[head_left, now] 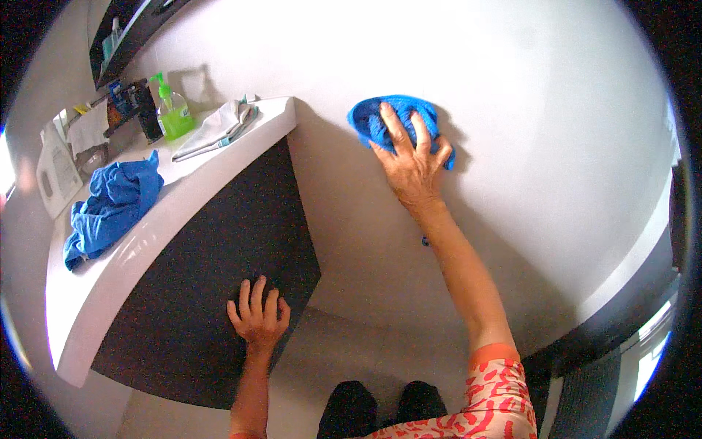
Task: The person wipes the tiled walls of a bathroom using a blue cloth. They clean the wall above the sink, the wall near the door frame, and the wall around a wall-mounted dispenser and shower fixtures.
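A bright blue cloth [371, 121] lies bunched against the pale wall [526, 146], pressed there by my right hand [413, 164] with its fingers bent over it. My left hand [259, 314] is lower and to the left, its fingers spread in front of the dark cabinet panel [212, 249]; whether it touches the panel I cannot tell. Up on the white counter [172, 190], a second blue cloth [113, 208] sits crumpled near the front edge. A folded white and grey cloth [218, 130] rests by the counter's right end.
Behind the cloths stand a green soap pump bottle [174, 113], a dark bottle [148, 113] and a white jug [58, 172]. A dark-framed shelf or mirror [131, 36] hangs above. The counter's corner [292, 110] juts out left of the wall area. A small dark object [425, 241] shows beside my right forearm.
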Tool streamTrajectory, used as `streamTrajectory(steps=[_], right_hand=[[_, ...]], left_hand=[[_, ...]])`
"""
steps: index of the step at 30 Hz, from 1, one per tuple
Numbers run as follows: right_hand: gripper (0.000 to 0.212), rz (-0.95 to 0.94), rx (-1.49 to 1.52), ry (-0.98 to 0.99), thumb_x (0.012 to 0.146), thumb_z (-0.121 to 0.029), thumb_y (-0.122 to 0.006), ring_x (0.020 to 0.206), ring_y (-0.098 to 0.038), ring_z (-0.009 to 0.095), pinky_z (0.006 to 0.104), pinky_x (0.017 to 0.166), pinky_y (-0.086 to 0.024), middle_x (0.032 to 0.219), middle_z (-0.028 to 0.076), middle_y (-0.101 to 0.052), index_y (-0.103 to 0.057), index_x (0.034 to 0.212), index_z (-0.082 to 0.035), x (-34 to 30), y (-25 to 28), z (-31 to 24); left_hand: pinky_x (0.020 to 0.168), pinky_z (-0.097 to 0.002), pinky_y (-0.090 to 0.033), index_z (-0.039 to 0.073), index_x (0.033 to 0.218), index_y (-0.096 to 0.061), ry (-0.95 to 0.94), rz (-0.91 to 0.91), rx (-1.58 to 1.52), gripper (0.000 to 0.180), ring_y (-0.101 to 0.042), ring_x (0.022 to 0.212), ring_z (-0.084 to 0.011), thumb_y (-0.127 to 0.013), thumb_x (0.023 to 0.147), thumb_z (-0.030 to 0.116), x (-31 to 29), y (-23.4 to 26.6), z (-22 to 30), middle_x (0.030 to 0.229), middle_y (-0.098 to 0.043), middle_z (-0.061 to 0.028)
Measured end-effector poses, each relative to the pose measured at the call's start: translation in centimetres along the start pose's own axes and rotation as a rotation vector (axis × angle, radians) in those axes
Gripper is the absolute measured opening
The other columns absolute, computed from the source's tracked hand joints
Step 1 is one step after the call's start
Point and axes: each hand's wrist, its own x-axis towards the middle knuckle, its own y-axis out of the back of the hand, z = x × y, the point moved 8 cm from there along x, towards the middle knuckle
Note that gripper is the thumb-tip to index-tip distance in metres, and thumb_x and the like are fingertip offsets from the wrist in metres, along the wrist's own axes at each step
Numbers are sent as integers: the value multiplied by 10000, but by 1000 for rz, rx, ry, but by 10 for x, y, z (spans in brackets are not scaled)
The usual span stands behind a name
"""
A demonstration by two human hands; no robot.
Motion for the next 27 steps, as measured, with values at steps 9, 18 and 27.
streamTrajectory(steps=[9,18,27], right_hand=[[166,-230,205,185,765,-298,-622,1198,-380,206,465,794,-301,1408,-53,-364,-655,924,-263,-93,-29,-57],[373,-690,426,415,764,-275,-611,1154,-444,163,434,810,-337,1432,-37,-327,-595,1124,-180,-249,-51,-57],[162,-118,163,178,778,-245,-589,1183,-375,229,468,828,-297,1408,-32,-367,-658,922,-277,-32,-23,-43]], left_hand=[[958,-473,-264,165,810,-637,-19,-5,30,85,-511,1132,-248,-622,741,211,-1,-7,3,1139,-603,-22],[985,-485,-242,160,778,-627,-39,-7,-26,43,-498,1153,-251,-622,739,175,-5,-7,2,1128,-609,-16],[969,-490,-244,161,782,-626,-50,-56,-8,85,-492,1155,-250,-613,739,234,-4,-7,1,1123,-610,-16]])
